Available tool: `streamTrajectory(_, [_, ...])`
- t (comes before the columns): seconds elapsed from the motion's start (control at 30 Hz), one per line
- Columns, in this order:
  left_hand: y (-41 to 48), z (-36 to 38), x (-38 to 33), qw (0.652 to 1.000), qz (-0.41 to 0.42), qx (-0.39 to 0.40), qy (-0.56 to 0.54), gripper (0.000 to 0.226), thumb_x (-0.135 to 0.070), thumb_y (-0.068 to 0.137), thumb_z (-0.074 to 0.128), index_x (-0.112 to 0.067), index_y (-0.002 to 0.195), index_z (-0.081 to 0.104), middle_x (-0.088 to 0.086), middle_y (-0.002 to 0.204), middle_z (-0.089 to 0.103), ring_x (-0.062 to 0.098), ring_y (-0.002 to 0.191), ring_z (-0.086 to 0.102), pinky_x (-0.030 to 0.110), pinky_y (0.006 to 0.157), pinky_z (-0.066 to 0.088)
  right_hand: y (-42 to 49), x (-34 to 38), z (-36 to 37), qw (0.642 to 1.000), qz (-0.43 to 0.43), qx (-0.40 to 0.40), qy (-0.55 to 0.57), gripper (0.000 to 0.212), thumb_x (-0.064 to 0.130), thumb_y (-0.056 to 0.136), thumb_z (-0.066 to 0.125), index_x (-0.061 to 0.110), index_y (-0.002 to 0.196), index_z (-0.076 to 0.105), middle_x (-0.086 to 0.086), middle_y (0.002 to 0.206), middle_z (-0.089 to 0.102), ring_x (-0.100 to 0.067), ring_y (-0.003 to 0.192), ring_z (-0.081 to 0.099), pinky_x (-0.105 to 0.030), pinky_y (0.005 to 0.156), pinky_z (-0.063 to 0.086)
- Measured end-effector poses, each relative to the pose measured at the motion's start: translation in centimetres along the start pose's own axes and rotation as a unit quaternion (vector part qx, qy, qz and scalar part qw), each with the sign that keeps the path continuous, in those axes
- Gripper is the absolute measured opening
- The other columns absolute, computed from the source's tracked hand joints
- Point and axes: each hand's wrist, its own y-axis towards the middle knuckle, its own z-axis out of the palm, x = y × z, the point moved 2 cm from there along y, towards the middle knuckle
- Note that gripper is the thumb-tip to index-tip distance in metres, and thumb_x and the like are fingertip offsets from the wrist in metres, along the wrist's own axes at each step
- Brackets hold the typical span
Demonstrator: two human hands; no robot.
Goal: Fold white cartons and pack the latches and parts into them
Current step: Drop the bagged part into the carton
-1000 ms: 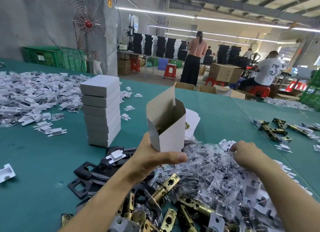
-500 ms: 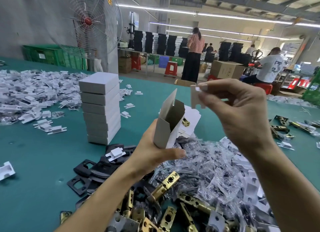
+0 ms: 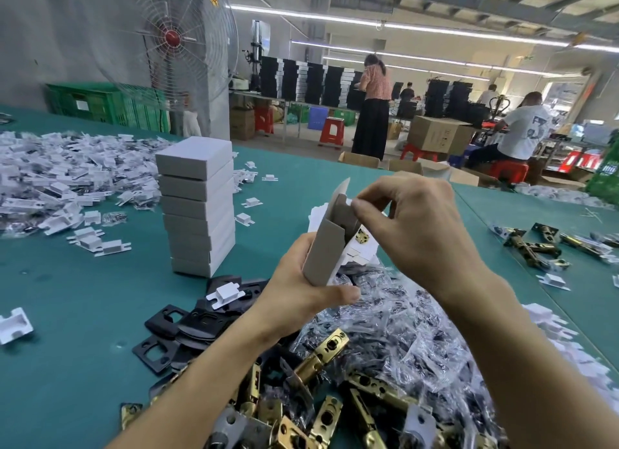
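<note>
The left hand (image 3: 301, 291) grips an open white carton (image 3: 326, 244) from below, thumb across its front and fingers curled behind, holding it tilted above the middle of the green desk (image 3: 67, 297). The right hand (image 3: 412, 227) comes in from three o'clock, its fingertips pinched on a small white piece (image 3: 348, 201) right at the carton's open mouth. At ten o'clock from the carton stands a tall stack of closed cartons (image 3: 197, 207). Beneath both wrists, at six o'clock, lie brass latches (image 3: 321, 351) mixed with clear bags of parts (image 3: 402, 331). Black plates (image 3: 181, 328) sit at seven o'clock, just beside the stack's foot. A wide heap of white plastic parts (image 3: 50, 180) spreads at nine o'clock, and more latches (image 3: 532, 244) lie apart at three o'clock.
</note>
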Motion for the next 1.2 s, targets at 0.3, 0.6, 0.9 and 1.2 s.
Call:
streamTrajectory(0.3, [-0.1,0.0,-0.1,0.999,-0.010,-0.017,0.040,0.074,-0.041,0.053,0.090,-0.042,0.118,0.054,-0.016,0.119,0.064,0.004,0.110,0.061,0.023,0.085,0.049,0.7,-0.7,0.1,0.964,0.031,0.254,-0.078,0.026,0.040,0.100,0.052,0.026,0.095,0.074,-0.003,0.075,0.064,-0.028,0.073,0.058,-0.036,0.060,0.047])
streamTrajectory(0.6, [0.1,0.1,0.0,0.999,-0.028,-0.002,0.026,0.074,-0.045,0.056,0.088,-0.036,0.123,0.058,-0.003,0.114,0.066,0.019,0.092,0.064,0.034,0.069,0.052,-0.1,-1.0,0.4,0.961,0.011,0.276,-0.001,0.039,0.041,0.104,0.039,0.046,0.073,0.061,0.005,0.060,0.061,-0.013,0.060,0.060,-0.033,0.063,0.052])
streamTrajectory(0.9, [0.4,-1.9,-1.7,0.989,-0.016,-0.148,0.005,0.041,-0.027,0.079,0.084,-0.024,0.114,0.063,0.003,0.103,0.068,0.018,0.078,0.069,0.029,0.053,0.057,-0.6,-2.1,2.1,0.983,0.057,-0.004,0.176,0.015,0.026,0.099,0.054,0.024,0.089,0.064,0.010,0.057,0.057,-0.008,0.055,0.051,-0.032,0.059,0.044])
streamTrajectory(1.2, [0.9,-5.7,-2.1,0.958,-0.022,-0.285,-0.014,0.015,-0.028,0.084,0.079,-0.026,0.095,0.068,0.002,0.096,0.073,0.029,0.090,0.070,0.029,0.050,0.057,-2.4,-0.8,11.1,0.901,-0.013,0.433,-0.019,0.026,0.026,0.093,0.066,0.019,0.118,0.069,-0.002,0.114,0.071,-0.017,0.104,0.065,-0.033,0.092,0.051])
